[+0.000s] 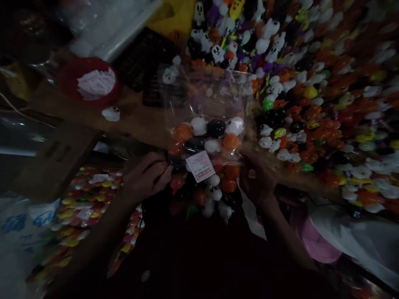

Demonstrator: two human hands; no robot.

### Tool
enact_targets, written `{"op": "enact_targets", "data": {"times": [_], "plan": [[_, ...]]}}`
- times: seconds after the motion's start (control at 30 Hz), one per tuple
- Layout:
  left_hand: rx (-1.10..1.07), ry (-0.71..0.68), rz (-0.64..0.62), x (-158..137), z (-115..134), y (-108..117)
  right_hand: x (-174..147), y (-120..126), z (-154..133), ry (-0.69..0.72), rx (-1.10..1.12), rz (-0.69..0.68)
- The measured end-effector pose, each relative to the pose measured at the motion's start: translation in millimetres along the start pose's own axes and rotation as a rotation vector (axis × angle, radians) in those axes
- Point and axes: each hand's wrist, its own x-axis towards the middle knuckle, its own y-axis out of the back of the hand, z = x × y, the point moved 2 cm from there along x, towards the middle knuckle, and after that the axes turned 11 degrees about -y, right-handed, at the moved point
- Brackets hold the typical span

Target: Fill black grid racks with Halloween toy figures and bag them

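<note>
A clear plastic bag (205, 97) filled with small orange, white and black Halloween figures hangs over the table's near edge, in front of my body. A white printed label (200, 166) with red and black text lies tilted among the figures in it. My left hand (147, 176) is closed at the bag's left side, its fingertips pressed together by the edge. On the opposite side, my right hand (258, 176) grips the bag's right edge with curled fingers. Its fingertips are partly hidden in the dark.
A red bowl (67, 83) of paper labels stands at left on the wooden table (137, 120), with a lone white ghost figure (111, 113) near it. Heaped Halloween figures (311, 108) cover the right. Filled bags (89, 195) lie below left; a pink tub (321, 243) is below right.
</note>
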Motion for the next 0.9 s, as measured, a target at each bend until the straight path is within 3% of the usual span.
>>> {"op": "enact_targets", "data": {"times": [0.1,0.27,0.43,0.63,0.77,0.9], "plan": [[0.000,-0.066,-0.064,-6.4,3.9,5.2,-11.8,4.6,1.7,0.116,-0.153,0.152],[-0.045,-0.136,-0.094,-17.1,16.9,12.8,-21.0,17.6,-2.1,0.221,-0.173,-0.006],[-0.174,-0.154,-0.169,-27.3,33.5,15.5,-33.6,31.5,-3.5,0.268,-0.046,-0.122],[-0.352,-0.110,-0.193,-49.0,49.3,15.9,-60.2,44.7,0.3,0.317,0.055,-0.345],[-0.376,-0.158,-0.156,-35.9,49.3,18.4,-46.8,47.8,-3.3,0.217,0.016,-0.243],[-0.293,-0.130,-0.124,5.6,28.4,30.5,0.0,49.4,-13.4,0.215,-0.042,-0.118]]}}
